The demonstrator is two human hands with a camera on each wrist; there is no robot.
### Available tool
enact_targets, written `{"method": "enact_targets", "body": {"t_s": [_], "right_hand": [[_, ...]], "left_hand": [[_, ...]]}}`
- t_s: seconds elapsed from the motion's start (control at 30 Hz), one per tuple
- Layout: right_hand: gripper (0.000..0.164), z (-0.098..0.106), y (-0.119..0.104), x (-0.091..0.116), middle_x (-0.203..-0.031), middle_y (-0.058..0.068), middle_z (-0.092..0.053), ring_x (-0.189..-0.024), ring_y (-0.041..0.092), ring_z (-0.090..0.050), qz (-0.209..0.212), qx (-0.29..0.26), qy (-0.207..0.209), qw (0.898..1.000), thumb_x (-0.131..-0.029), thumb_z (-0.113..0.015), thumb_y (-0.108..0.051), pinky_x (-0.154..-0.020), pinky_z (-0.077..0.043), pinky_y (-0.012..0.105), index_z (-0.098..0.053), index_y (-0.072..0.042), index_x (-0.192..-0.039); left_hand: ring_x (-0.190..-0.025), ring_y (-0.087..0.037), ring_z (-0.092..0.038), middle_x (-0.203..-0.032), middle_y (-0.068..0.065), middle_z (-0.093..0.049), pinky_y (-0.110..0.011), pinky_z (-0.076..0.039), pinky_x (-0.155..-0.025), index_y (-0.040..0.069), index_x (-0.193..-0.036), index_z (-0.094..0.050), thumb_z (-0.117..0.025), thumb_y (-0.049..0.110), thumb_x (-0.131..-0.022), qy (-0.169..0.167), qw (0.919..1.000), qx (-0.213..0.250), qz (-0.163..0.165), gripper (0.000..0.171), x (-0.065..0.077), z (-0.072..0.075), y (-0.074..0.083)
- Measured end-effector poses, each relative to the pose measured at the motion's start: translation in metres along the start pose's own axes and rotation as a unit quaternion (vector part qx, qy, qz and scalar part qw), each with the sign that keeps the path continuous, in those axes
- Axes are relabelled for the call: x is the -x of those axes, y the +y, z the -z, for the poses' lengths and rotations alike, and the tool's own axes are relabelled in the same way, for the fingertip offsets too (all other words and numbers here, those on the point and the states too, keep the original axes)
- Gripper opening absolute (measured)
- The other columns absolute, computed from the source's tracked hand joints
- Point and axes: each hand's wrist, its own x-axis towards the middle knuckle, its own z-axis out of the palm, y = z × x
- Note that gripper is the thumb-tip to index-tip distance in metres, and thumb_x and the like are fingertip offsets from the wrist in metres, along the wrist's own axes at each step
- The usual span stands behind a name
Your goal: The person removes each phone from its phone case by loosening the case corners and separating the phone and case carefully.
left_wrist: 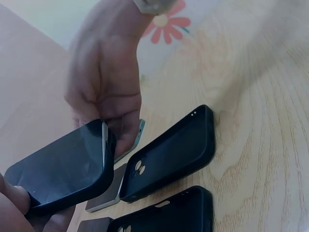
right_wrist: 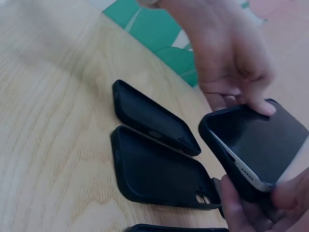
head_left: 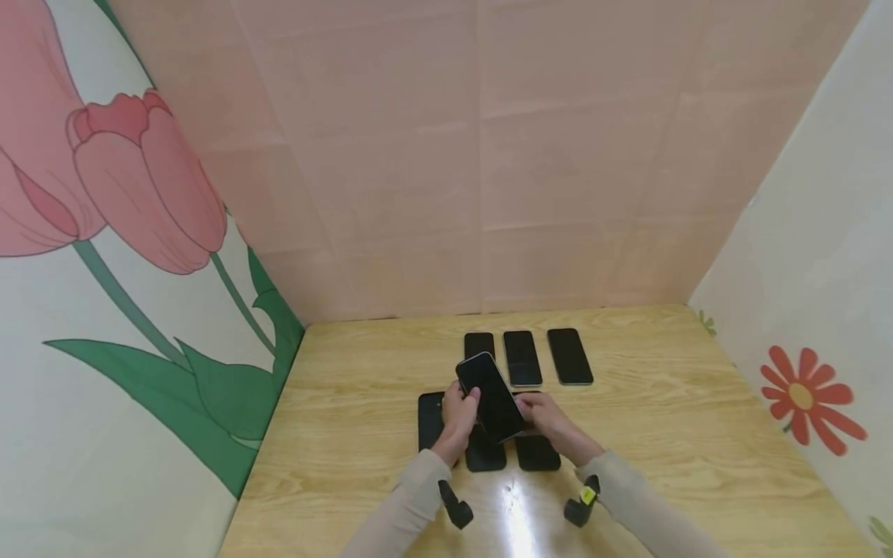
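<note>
Both hands hold a smartphone (head_left: 491, 397) with a dark screen, tilted above the table. A black phone case (right_wrist: 218, 145) sits around part of it. In the right wrist view, one end's silver edge with speaker holes stands out of the case. My left hand (head_left: 456, 422) grips one long side, thumb on the screen. With my right hand (head_left: 554, 426) I hold the lower corner by the exposed edge; its fingertips are partly hidden. Below lie black phone cases (right_wrist: 159, 166), hollow side up, one (head_left: 429, 418) beside my left hand and another (head_left: 539, 456) under my right.
Three more phones lie in a row at the back of the wooden table (head_left: 335, 403): one on the left (head_left: 478, 342), one in the middle (head_left: 522, 358), one on the right (head_left: 570, 356). A pink wall covering (head_left: 481, 194) rises behind the table.
</note>
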Motion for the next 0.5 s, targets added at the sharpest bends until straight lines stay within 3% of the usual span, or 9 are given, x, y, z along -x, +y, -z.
{"method": "enact_targets", "body": {"t_s": [0.27,0.4,0.5], "right_hand": [[0.024,0.013,-0.001,-0.005,-0.088,0.005,-0.069,-0.077,0.017,-0.066,-0.050,-0.065,-0.064,0.995,-0.101,-0.048,-0.001,-0.073,-0.057,0.038,-0.066,0.011,-0.112],[0.028,0.016,-0.005,-0.007,-0.096,0.009,-0.072,-0.083,0.017,-0.068,-0.051,-0.037,-0.086,0.994,-0.100,-0.050,-0.003,-0.077,-0.056,0.039,-0.062,0.012,-0.121],[0.029,0.015,-0.009,-0.004,-0.101,0.014,-0.070,-0.084,0.018,-0.067,-0.018,0.002,-0.060,0.998,-0.098,-0.052,0.000,-0.078,-0.056,0.040,-0.058,0.015,-0.123]], "left_hand": [[-0.076,-0.020,-0.063,-0.091,-0.009,-0.069,-0.031,-0.053,-0.061,-0.001,-0.107,-0.063,-0.059,0.009,-0.096,-0.010,0.9994,0.024,0.024,0.016,-0.004,0.000,-0.004],[-0.076,-0.020,-0.064,-0.092,-0.009,-0.069,-0.032,-0.053,-0.060,-0.001,-0.109,-0.063,-0.059,0.009,-0.097,-0.009,0.9992,0.020,0.032,0.016,-0.004,0.001,-0.005],[-0.077,-0.020,-0.064,-0.093,-0.009,-0.069,-0.032,-0.053,-0.062,-0.001,-0.110,-0.062,-0.059,0.010,-0.097,-0.010,0.9992,0.020,0.034,0.018,-0.002,0.000,-0.007]]}}
